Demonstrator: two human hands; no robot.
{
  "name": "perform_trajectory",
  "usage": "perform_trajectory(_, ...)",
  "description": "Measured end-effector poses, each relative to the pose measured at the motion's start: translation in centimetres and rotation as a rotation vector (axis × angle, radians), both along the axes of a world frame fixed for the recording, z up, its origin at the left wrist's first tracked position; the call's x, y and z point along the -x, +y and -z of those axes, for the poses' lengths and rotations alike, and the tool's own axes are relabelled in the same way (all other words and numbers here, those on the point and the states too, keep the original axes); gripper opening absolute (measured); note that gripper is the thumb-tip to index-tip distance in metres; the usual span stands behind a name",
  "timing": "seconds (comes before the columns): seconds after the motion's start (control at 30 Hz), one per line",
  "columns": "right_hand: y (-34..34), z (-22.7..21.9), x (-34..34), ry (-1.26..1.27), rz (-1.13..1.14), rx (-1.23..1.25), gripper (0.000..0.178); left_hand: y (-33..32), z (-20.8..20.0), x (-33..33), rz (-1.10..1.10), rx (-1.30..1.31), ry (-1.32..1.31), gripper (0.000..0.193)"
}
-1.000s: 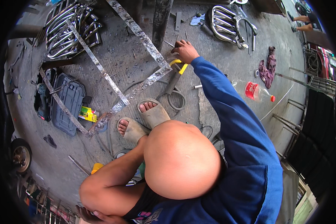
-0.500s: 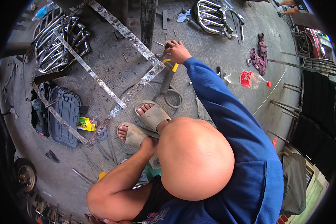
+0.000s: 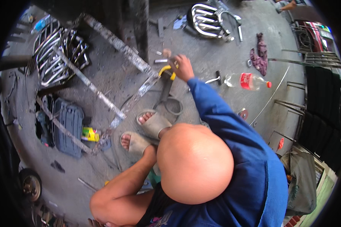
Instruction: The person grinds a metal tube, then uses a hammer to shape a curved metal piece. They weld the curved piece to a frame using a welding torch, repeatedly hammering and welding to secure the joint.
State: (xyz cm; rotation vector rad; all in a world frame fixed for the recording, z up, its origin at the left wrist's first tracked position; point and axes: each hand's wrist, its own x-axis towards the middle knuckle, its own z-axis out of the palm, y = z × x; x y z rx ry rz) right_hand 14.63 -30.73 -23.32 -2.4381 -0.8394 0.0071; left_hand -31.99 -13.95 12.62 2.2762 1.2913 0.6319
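Note:
My right hand (image 3: pixel 182 68) reaches out over the floor beyond my feet, its fingers curled and slightly blurred. A small brownish blurred shape (image 3: pixel 166 52) shows just past its fingertips; what the fingers hold is hidden. Right by the hand is the yellow curved part of a dark tool (image 3: pixel 165 87) with a grey cable. A short shiny metal tube (image 3: pixel 161 61) lies on the floor beside the fingers. The corner of a rusty, paint-worn metal frame (image 3: pixel 142 90) comes close to the tool. Only fingertips of my left hand (image 3: pixel 98 223) appear at the lower edge, beneath my knee.
Chromed tube racks (image 3: pixel 58 56) are stacked at the far left, another (image 3: pixel 206 23) lies at the back. An opened tool case (image 3: pixel 68 126) stands left. To the right are a plastic bottle (image 3: pixel 250 81), a black-ended metal tool (image 3: pixel 218 78) and a purple rag (image 3: pixel 259 56).
My right hand has come nearer and lower, from beside the metal tube to beside the yellow part. The tube now shows uncovered on the floor. My view has shifted slightly.

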Motion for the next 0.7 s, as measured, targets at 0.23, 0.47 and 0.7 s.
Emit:
perform_trajectory(0.23,-18.9,-0.9,7.4,0.096,1.393,-0.473,0.096,0.4,2.1,-4.5,0.012,-0.066,-0.065,0.066)
perform_trajectory(0.47,-31.0,-4.4,0.7,-0.159,1.281,-0.603,0.127,0.0,1.8,-5.8,-0.005,-0.111,-0.108,0.065)
perform_trajectory(0.7,-28.8,-7.6,-2.4,-0.07,1.197,-0.678,0.107,-0.1,0.3,-4.2,-0.031,-0.146,-0.1,0.064)
